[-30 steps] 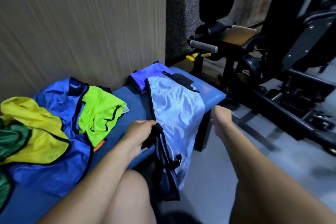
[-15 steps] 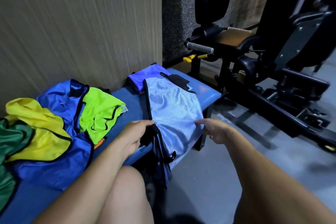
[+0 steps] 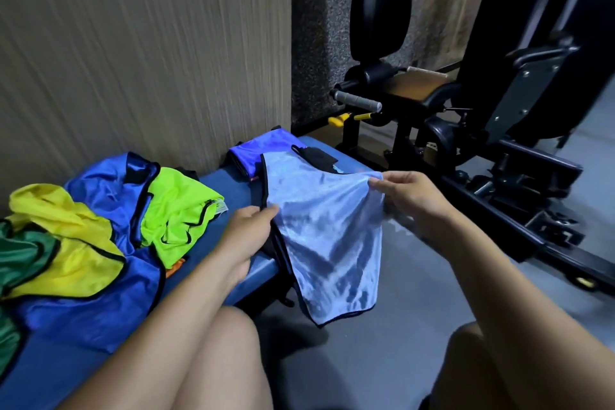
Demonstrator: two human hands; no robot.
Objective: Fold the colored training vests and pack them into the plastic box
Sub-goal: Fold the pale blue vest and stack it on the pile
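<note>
A person seated at a blue padded bench (image 3: 233, 186) works on a light blue training vest (image 3: 327, 233), seen from a head-worn camera; the left hand (image 3: 248, 233) presses the vest's black-trimmed left edge against the bench top, fingers curled over the fabric and thumb pointing toward the cloth; the right hand (image 3: 404, 195) pinches the vest's far right corner between thumb and fingertips and holds it raised off the bench, so the cloth stretches taut between the two hands — its lower part hangs past the bench's front edge toward the grey floor (image 3: 399, 293), ending in a black-hemmed point.

Behind the light blue vest, at the far end of the bench by the wall, lies a darker blue vest (image 3: 256, 151) that appears folded, with a black strap (image 3: 314, 158) lying just beside it; to the left, a loose heap covers the bench — a neon green vest (image 3: 176, 210) over a royal blue vest (image 3: 100, 296), a yellow vest (image 3: 66, 240) on top of that, and a dark green vest (image 3: 20, 253) at the frame's left edge; a sliver of orange cloth (image 3: 174, 268) peeks from under the neon green one.

A black gym machine (image 3: 499, 130) with a grey foam grip stands to the right of the bench; a ribbed beige wall panel (image 3: 133, 43) rises behind the heap; the plastic box cannot be seen from this view.
</note>
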